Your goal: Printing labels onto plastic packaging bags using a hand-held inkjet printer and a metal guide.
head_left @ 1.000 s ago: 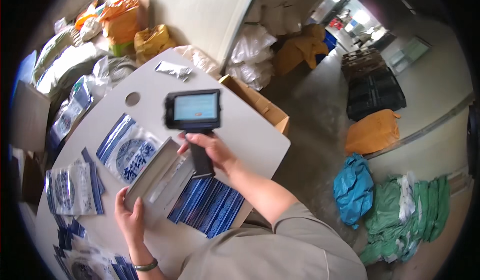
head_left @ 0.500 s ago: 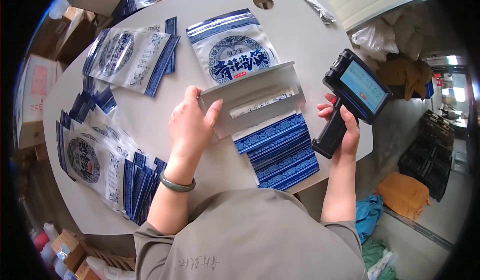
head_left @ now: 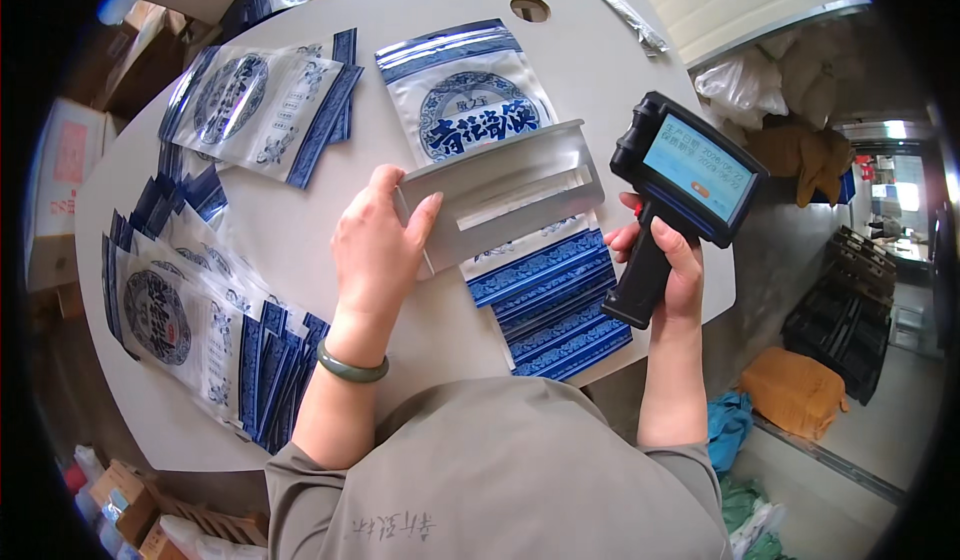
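My left hand (head_left: 378,235) grips the left end of a grey metal guide plate (head_left: 515,182) with a long slot, thumb on its face. The plate lies across a stack of blue-and-white printed pouches (head_left: 560,300); a strip of pouch shows through the slot, and the blue ends fan out below. Above the plate, the top of a printed pouch (head_left: 475,85) stays visible. In my right hand (head_left: 668,265) is a black handheld inkjet printer (head_left: 690,175), held by its pistol grip, its lit screen facing up. It is to the right of the plate, apart from it.
On the table's left lie a fanned pile of pouches (head_left: 190,310) and another pile (head_left: 255,105). A silvery sachet (head_left: 633,22) rests near the far right edge, beside a round cable hole (head_left: 530,8). Cartons (head_left: 65,190) stand left of the white table (head_left: 420,335).
The printer in my right hand has moved left, nearer the plate, and its screen shows different content. My left hand and the plate have barely shifted.
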`<state>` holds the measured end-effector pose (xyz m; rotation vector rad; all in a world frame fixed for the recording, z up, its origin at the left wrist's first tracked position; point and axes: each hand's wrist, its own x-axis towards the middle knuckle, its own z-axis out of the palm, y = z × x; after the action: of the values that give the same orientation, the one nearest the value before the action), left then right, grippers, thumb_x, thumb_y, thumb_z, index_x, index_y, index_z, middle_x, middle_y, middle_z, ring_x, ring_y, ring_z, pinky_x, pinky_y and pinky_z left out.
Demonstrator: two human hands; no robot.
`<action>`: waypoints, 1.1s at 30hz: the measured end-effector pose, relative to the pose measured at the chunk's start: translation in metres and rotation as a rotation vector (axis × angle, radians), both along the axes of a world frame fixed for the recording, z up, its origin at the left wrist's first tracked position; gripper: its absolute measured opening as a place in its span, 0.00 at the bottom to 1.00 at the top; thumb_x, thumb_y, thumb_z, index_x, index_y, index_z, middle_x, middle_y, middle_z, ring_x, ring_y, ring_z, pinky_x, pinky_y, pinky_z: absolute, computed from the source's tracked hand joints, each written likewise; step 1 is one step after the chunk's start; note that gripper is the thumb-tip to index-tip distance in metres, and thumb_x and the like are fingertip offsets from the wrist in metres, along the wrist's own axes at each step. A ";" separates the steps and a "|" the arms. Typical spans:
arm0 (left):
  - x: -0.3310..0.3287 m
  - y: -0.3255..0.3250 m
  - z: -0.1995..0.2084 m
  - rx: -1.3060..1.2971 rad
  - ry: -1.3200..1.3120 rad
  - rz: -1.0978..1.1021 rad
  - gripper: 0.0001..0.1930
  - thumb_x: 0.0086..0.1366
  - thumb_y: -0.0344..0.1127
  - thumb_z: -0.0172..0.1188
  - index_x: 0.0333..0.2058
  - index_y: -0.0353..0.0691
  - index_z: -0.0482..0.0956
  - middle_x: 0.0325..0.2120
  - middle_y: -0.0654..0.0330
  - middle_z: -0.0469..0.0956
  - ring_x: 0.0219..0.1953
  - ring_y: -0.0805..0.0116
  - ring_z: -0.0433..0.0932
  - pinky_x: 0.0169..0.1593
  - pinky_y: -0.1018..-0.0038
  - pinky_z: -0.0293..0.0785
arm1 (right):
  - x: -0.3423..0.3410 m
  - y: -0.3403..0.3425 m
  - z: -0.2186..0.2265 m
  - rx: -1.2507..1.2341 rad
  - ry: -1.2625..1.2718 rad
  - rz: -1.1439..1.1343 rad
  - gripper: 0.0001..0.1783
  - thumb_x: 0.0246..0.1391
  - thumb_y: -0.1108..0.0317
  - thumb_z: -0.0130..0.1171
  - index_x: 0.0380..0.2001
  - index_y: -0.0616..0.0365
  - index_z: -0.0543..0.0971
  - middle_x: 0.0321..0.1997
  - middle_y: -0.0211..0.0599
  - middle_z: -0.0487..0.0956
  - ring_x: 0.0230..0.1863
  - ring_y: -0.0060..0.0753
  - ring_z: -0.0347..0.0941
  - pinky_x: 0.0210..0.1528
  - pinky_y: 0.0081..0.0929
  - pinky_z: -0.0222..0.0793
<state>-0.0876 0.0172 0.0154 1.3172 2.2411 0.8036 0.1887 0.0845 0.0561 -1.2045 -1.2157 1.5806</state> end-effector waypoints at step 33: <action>-0.002 -0.004 -0.016 0.115 0.103 0.024 0.15 0.60 0.41 0.62 0.41 0.41 0.70 0.30 0.54 0.80 0.33 0.51 0.80 0.36 0.61 0.75 | -0.080 -0.032 0.042 -0.197 -0.488 0.372 0.10 0.52 0.74 0.61 0.37 0.65 0.75 0.25 0.32 0.76 0.24 0.23 0.72 0.27 0.24 0.71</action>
<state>-0.0896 0.0134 -0.0004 1.4168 2.3244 0.9039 0.1087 0.0526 0.0983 -1.6278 -1.7021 1.7619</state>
